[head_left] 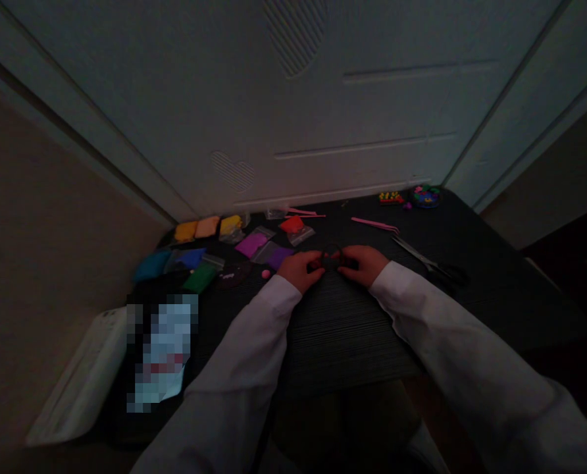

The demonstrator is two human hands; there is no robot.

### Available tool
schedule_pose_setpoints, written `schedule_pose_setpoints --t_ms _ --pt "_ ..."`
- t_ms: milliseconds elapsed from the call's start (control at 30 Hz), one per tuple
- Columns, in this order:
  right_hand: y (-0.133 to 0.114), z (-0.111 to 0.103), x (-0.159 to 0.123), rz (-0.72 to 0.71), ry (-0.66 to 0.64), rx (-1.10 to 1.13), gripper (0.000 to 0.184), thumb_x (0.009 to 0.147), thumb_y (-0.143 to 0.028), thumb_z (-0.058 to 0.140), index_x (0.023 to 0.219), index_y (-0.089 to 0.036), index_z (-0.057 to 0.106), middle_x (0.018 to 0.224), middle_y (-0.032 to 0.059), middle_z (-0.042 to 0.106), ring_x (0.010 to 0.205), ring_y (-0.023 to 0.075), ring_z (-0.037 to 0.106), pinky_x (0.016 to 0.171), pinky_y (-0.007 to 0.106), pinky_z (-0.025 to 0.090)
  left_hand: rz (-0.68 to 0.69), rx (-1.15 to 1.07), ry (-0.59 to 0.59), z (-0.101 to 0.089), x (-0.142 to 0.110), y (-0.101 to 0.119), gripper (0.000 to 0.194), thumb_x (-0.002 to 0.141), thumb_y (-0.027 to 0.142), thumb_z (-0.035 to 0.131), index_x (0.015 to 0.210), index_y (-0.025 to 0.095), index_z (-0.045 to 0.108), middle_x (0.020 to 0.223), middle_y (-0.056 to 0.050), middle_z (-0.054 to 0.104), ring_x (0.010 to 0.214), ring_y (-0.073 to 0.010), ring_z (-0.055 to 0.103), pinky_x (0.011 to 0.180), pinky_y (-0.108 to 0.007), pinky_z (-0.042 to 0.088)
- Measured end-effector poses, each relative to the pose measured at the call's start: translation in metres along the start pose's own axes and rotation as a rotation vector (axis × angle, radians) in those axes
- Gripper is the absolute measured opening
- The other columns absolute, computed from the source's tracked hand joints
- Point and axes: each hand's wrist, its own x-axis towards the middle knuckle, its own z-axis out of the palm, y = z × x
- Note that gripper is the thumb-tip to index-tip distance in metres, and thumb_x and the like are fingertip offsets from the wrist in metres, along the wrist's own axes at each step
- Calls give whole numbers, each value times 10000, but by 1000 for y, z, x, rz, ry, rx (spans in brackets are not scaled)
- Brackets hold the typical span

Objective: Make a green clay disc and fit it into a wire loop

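Near the middle of the dark table, my left hand (301, 268) and my right hand (362, 263) grip a thin dark ring (331, 247) from its two sides. The fingers of both hands are curled in on it, and the ring stands up slightly above the tabletop. Its material is too dark to make out. Just left of my left hand lie a purple bag of soft material (280, 257) and a small pink ball (266, 274). To the right of my right hand, a pair of scissors (429, 262) rests with dark handles toward the right.
Small bags line the left: green (201, 278), blue (189, 259), magenta (255, 243), red (293, 226). Pink tweezers (375, 225) lie farther back. A decorated round piece (426, 196) sits at the far right corner. A blurred-out bright item (168, 352) is at left, beside the wall.
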Motion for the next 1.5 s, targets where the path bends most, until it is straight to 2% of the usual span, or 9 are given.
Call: schedule_pose_setpoints --t_ms 433,667,900,1067,1167,1500 --pt "-6 -1 -1 50 -5 22 342 666 -245 536 1006 -211 521 843 13 588 713 135 516 645 257 375 -28 -104 -18 0 0 0 364 638 225 518 998 178 533 798 3 613 718 -115 560 667 -235 446" --pt "-7 -1 -1 79 14 59 326 661 -233 539 985 -219 504 792 -15 588 647 113 515 606 236 372 -41 -153 30 5 1 -1 465 644 270 534 1085 153 450 760 -7 599 678 -111 550 637 -239 448" --pt "-8 0 0 82 23 68 317 663 -220 517 977 -196 489 763 -15 574 607 95 498 572 209 362 -69 -133 75 9 2 6 451 637 240 531 1073 151 457 757 -7 586 657 -111 534 629 -244 442" --pt "-9 -1 -1 91 32 48 257 656 -209 510 913 -190 510 730 -15 565 599 96 488 551 206 341 -56 -138 103 9 1 5 427 638 214 521 1059 172 462 813 -11 591 730 -120 542 694 -258 443" --pt "-8 -1 -1 83 36 46 248 654 -205 508 902 -192 511 726 -15 563 608 101 490 557 210 338 -60 -123 103 10 2 3 410 639 215 524 1044 175 474 836 -19 596 776 -135 544 737 -279 437" --pt "-6 1 -1 91 40 55 251 653 -205 510 904 -203 505 733 -24 566 614 98 495 569 213 335 -69 -175 84 11 3 3 414 638 206 532 1045 178 462 801 -5 601 746 -123 554 729 -272 441"
